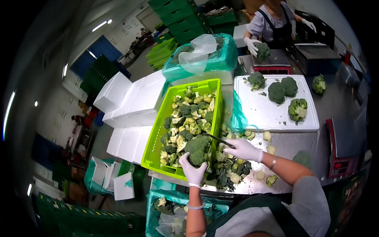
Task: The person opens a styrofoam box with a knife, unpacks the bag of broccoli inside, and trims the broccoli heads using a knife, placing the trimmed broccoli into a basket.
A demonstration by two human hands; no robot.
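**Broccoli (197,147) Held Above a Full Crate (156,136)**

A gloved left hand (193,170) grips the broccoli's near side over the crate's near right corner. Farther off to the right, the gloved right hand (242,150) is closed around a knife (215,138), its blade slanting leftward to the broccoli's far edge; whether they touch cannot be told.

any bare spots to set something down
Bare: near-left on the white board, between the teal plastic and the broccoli heads, and on the steel table, between the board's near edge and the red scale. Crowded: the green crate, full of broccoli pieces, and the trimmings beside it, by the right hand.
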